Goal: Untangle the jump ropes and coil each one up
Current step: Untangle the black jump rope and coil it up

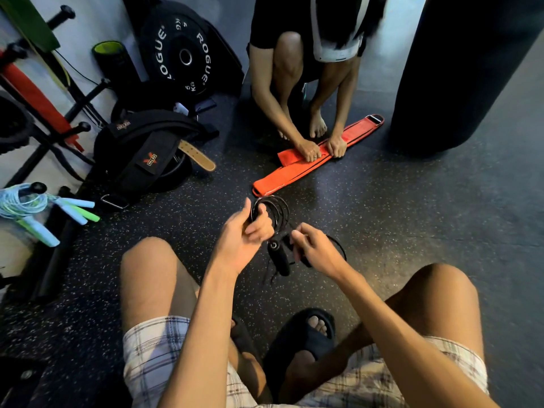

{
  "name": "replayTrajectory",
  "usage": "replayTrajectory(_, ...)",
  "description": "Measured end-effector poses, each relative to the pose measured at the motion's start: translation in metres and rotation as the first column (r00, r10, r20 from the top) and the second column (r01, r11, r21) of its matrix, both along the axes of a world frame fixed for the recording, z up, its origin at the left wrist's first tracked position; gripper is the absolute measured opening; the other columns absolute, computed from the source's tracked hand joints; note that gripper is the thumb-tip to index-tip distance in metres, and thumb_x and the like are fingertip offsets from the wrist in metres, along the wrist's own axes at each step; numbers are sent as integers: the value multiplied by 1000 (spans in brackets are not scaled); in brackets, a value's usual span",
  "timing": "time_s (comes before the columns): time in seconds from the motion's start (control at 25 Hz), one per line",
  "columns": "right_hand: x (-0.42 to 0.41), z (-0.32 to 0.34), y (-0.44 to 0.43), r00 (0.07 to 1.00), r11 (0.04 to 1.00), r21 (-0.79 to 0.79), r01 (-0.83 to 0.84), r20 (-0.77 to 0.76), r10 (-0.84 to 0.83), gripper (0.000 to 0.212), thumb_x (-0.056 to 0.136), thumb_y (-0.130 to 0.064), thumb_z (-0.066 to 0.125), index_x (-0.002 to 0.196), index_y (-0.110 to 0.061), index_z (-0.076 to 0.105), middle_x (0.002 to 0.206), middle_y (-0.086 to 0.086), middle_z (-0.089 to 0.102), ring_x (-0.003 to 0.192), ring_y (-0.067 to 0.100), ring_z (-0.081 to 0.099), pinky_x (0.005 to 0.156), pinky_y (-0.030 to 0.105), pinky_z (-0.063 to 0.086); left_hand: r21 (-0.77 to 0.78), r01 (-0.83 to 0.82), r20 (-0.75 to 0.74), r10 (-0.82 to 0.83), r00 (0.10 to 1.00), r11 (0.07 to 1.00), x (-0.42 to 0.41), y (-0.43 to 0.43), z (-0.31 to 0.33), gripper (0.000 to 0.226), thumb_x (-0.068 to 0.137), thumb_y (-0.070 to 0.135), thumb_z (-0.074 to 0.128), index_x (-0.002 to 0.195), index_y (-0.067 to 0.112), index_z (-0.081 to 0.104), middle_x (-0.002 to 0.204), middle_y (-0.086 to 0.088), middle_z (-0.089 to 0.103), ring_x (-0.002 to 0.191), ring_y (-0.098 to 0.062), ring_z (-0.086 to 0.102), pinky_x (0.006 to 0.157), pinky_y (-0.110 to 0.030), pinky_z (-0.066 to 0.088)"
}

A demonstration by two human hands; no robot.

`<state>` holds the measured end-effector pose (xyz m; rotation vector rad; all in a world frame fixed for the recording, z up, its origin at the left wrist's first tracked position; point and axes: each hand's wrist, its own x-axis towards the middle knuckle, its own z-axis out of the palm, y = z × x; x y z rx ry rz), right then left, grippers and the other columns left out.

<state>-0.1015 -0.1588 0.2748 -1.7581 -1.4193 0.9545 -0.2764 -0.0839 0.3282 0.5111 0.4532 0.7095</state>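
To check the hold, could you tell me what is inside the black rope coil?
Left hand fingers run through the coil; floor shows beyond. The hand hides its near side.

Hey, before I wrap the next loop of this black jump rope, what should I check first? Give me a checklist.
1. Black rope coil held by left grip: ok, loops gathered round the fingers.
2. Right grip on the loose rope: ok, pinched beside the handle.
3. Black handle hangs free: ok, dangling below both grips.
4. Second handle located: cannot tell, possibly hidden under the right grip.
5. Loose rope knot-free: cannot tell, partly hidden.
6. Blue and green jump ropes out of the way: ok, lying apart at the left.
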Motion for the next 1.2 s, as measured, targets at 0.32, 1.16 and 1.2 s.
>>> replayTrajectory(0.32, -1, -19, -23, 996, 986, -167, -15, -91, 0, 21, 94, -21, 64, 88, -13, 46, 61, 1, 68, 53, 15, 61, 53, 29, 47, 110, -474, -87, 484, 871, 874, 3, 12, 9, 30, 106, 27, 36, 88, 9, 53, 60, 0, 40, 57, -13, 35, 65, -26, 38)
replayTrajectory(1.16, -3, 72, 12, 983, 959, 277, -54, 182, 3, 27, 102, -16, 49, 74, -19, 51, 65, -9, 55, 58, -4, 49, 57, 12, 35, 314, 451, -692, -124, 711, 835, 4, -4, 11, 50, 105, 34, 37, 76, -1, 59, 43, -4, 34, 37, -15, 28, 42, -28, 25)
replayTrajectory(1.2, -2, 72, 14, 984, 957, 287, -36, 177, -16, 28, 102, -17, 50, 74, -19, 52, 65, -9, 55, 58, -5, 50, 57, 10, 35, 306, 452, -656, -159, 738, 838, 3, -5, 16, 52, 105, 37, 37, 73, 2, 58, 41, -1, 29, 38, -13, 22, 43, -29, 21)
